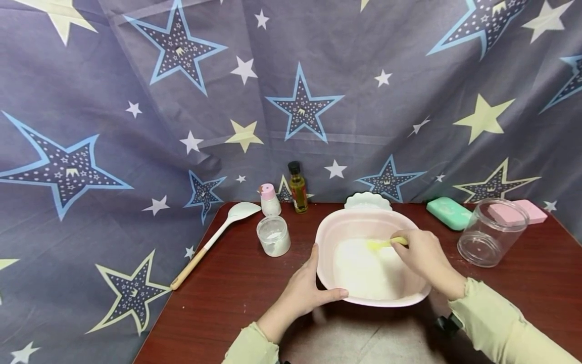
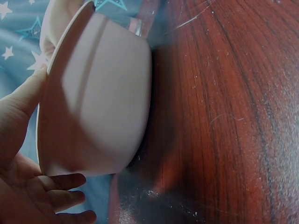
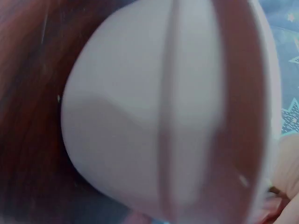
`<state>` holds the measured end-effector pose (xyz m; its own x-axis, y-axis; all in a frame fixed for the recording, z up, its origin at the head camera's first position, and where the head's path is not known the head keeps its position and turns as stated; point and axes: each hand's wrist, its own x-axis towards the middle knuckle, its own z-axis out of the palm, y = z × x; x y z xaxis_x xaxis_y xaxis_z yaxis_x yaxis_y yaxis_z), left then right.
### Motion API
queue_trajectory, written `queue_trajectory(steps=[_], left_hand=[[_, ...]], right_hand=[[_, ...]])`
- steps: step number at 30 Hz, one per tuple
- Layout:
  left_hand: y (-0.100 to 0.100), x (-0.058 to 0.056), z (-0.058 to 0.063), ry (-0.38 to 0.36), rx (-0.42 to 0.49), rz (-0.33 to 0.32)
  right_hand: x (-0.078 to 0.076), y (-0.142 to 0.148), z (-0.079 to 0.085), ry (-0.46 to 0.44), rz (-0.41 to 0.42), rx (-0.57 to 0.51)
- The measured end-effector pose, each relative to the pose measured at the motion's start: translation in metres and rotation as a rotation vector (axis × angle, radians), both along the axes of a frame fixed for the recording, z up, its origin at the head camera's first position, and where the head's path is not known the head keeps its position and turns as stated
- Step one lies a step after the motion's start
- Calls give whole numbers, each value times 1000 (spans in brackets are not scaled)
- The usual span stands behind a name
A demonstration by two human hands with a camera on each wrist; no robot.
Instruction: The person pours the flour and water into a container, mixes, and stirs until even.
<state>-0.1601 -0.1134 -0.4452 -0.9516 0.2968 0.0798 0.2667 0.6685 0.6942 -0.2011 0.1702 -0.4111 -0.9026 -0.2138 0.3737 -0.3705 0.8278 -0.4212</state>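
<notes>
A pale pink basin (image 1: 325,232) with white powder (image 1: 359,270) across its bottom stands on the table. My left hand (image 1: 302,288) holds its near left corner, the thumb over the front rim and the fingers along the left side. In the left wrist view, the fingers (image 2: 65,198) extend past the outer wall of the basin (image 2: 112,93). Over the basin's right side, my right hand (image 1: 423,253) pinches a yellow utensil (image 1: 382,244). The utensil's blurred far end dips toward the powder. The basin's wall (image 3: 126,116) fills most of the right wrist view.
On the left are a white ladle (image 1: 218,233) with a wooden handle, a small clear jar (image 1: 274,237), a pink-capped shaker (image 1: 270,202) and an oil bottle (image 1: 298,189). Behind the basin is a scalloped white dish (image 1: 368,200). At right stand a green case (image 1: 447,212), clear jar (image 1: 484,242) and pink block (image 1: 529,211).
</notes>
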Motion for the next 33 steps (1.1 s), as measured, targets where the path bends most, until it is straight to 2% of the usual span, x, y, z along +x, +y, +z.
queue_trajectory(steps=[8, 18, 26, 33], left_hand=[[0, 0, 1, -7, -7, 3], [0, 0, -1, -10, -9, 8], [0, 0, -2, -7, -9, 3], [0, 0, -2, 7, -4, -6]], right_hand=[[6, 23, 15, -42, 18, 84], [16, 43, 25, -158, 89, 73], [21, 45, 25, -295, 167, 40], [24, 33, 18, -306, 263, -7]])
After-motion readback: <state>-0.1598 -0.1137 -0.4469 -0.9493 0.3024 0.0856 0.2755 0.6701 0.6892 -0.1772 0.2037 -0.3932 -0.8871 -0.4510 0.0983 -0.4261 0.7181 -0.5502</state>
